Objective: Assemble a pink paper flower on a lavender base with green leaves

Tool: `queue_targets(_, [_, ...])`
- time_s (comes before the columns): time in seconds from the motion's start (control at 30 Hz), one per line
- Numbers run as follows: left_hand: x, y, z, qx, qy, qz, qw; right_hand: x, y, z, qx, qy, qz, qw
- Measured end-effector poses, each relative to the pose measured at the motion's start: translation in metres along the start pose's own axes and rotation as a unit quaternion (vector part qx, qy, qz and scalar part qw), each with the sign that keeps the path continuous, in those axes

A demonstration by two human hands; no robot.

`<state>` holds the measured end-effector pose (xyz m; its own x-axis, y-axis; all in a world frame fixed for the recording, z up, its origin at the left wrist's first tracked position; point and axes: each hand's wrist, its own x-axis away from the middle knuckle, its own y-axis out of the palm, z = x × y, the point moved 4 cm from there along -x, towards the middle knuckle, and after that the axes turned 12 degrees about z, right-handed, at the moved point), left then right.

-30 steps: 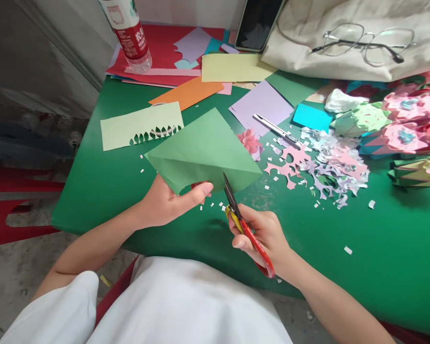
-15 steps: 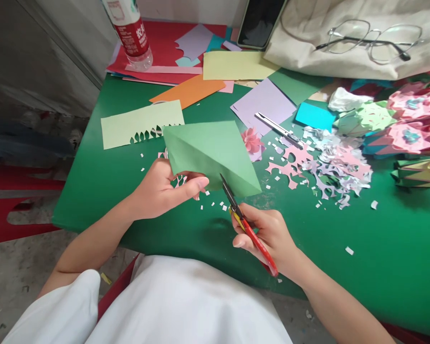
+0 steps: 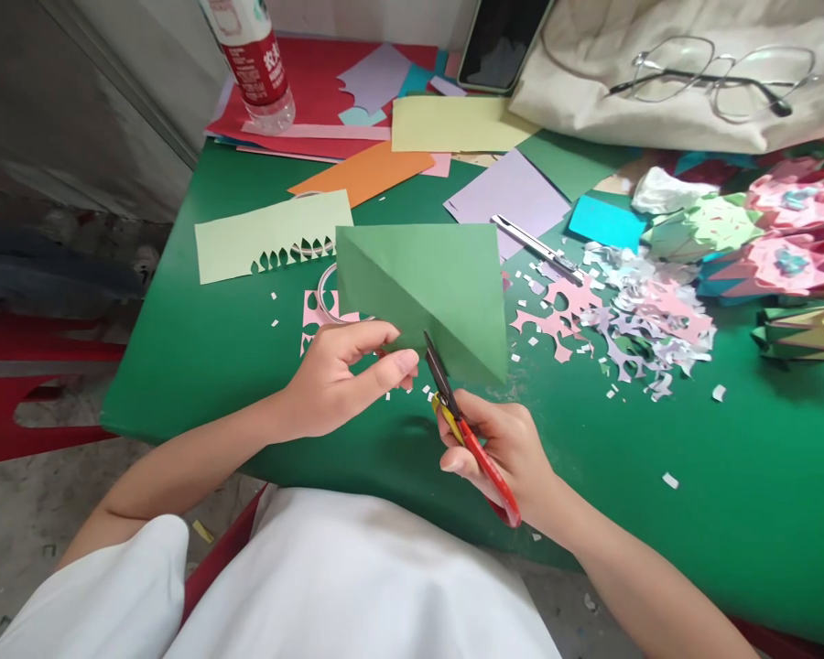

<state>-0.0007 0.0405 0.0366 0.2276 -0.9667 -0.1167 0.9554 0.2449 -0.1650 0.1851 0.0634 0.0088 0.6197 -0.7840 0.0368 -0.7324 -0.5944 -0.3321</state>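
Observation:
A green sheet of paper point(image 3: 418, 284) with a diagonal crease is raised above the table. At its lower left edge my left hand point(image 3: 343, 375) pinches the paper between thumb and fingers; part of the grip is hidden. My right hand point(image 3: 501, 448) is wrapped round the red-and-yellow handles of a pair of scissors point(image 3: 467, 430). The dark blades point up and away, against the sheet's lower part; whether they are cutting into it I cannot tell. Behind the left hand lie a roll of tape point(image 3: 326, 291) and a pink cut-out paper point(image 3: 312, 316).
A pale green strip with leaf-shaped cuts point(image 3: 267, 233) lies left. A utility knife point(image 3: 536, 247) rests near paper scraps point(image 3: 652, 311) on the right, beside folded paper flowers point(image 3: 789, 201). At the back stand a bottle point(image 3: 257, 73) and a bag point(image 3: 577, 82) with glasses point(image 3: 714, 78) on it.
The green sheet has shifted right and turned a little, covering the small pink flower and uncovering the tape roll. My left hand has moved right, closer to the scissors, which shifted slightly left.

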Motion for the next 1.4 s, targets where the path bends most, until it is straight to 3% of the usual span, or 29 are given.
queue_targets(0.37, [-0.003,-0.007,0.003,-0.005,0.033,0.018,0.999,-0.001,-0.003,0.0,0.008,-0.013,-0.011,1.0])
queue_targets(0.63, [0.001,-0.001,-0.001,0.07,-0.025,0.047,0.996,-0.001,-0.002,0.0,0.015,-0.003,-0.004,1.0])
queue_targets(0.8, [0.005,0.008,-0.002,0.087,-0.019,0.025,0.996,-0.001,0.0,0.001,0.022,-0.003,-0.005,1.0])
queue_targets(1.13, [0.002,0.002,0.001,0.077,-0.033,0.072,0.994,-0.003,-0.005,-0.001,0.026,-0.021,0.005,0.999])
queue_targets(1.4, [0.003,0.0,0.001,0.072,0.013,0.071,0.995,-0.004,-0.004,-0.003,0.032,-0.042,0.011,0.999])
